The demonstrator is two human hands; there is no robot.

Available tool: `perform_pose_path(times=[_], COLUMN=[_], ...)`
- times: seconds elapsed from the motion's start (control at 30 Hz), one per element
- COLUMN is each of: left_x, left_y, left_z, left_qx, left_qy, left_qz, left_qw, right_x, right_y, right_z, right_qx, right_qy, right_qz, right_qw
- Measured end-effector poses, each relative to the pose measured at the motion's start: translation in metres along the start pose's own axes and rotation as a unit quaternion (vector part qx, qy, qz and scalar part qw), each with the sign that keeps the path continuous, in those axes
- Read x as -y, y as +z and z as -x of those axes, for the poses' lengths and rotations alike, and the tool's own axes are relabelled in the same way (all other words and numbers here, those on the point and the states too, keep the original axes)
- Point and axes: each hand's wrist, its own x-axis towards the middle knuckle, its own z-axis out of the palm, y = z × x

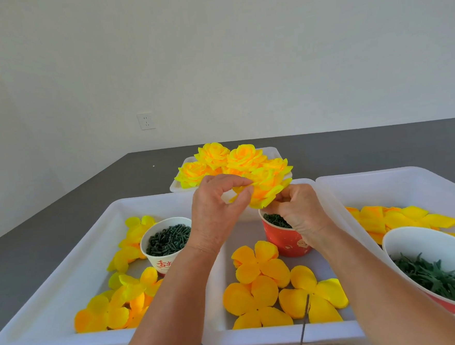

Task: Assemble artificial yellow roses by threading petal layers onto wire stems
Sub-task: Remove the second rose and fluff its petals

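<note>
Yellow rose (268, 191) face-up between both hands

Camera: one wide-angle view, worn on the person's head.
Facing: it looked forward and down, across the white trays (66, 264) toward the grey table (61, 205) and the bare wall (212, 52) beyond.
Nearness: close; both forearms rose from the bottom edge, the hands near the middle.
Distortion: tray edges bowed outward at the sides.
Shared ground: none, there being a single view.
</note>
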Motion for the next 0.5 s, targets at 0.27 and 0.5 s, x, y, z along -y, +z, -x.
perform_pose_path(times=[0.27, 0.5], left_x=[-0.0003, 0.0], left_y=[0.0033, 0.0042], left_z=[0.0001, 0.0002], left_qx=[-0.011, -0.01], left_qy=[0.059, 0.091], left_qz=[-0.049, -0.07], left_qw=[0.997, 0.993], right_x=[0.0038, 0.0046], right_y=[0.0008, 0.0034], right_z=[0.0054, 0.008], right_qx=[-0.002, 0.021], right_qy=[-0.068, -0.089], right_qz=[0.043, 0.056], right_qw=[0.997, 0.994])
